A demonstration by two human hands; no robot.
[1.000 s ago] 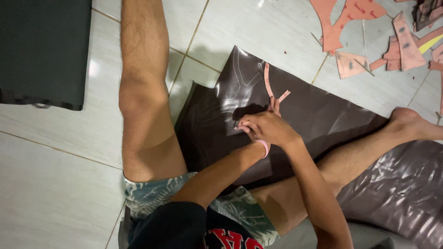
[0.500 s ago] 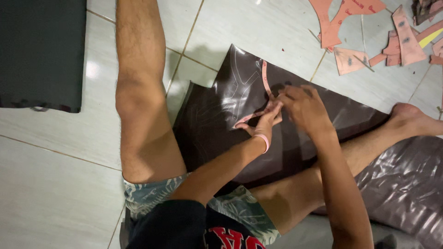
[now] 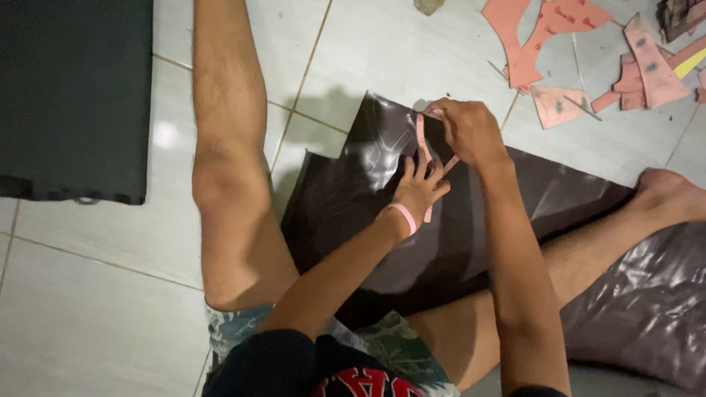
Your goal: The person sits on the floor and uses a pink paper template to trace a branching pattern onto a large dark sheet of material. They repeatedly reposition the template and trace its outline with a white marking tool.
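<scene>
**Pink template held down on dark sheet, floor level**

- Far left: flat black rectangular mat (image 3: pixel 73 95) on the pale tiled floor (image 3: pixel 88 309), well apart from the work.
- Person seated on the floor, legs spread; glossy dark brown leather-like sheet (image 3: pixel 353 198) lies between the legs, its pointed corner aimed away from the body.
- Thin pink Y-shaped paper template (image 3: pixel 425 151) lies on the sheet's upper part, long axis running near-to-far, slightly tilted.
- Left hand (image 3: pixel 418 192), pink band at the wrist, sits at the template's near end; fingers spread flat, pressing it onto the sheet.
- Right hand (image 3: pixel 469 131) at the far end, just beyond the left; fingers bunched together at the template's top tip. Whether they pinch the tip or a tool, cannot tell.
- Sheet's far edge lies close beyond the right hand; bare tile past it.
- Upper right: scattered pink cut paper pieces (image 3: pixel 559 44), apart from the sheet. Lower right: crumpled dark glossy sheet (image 3: pixel 647 301).
</scene>
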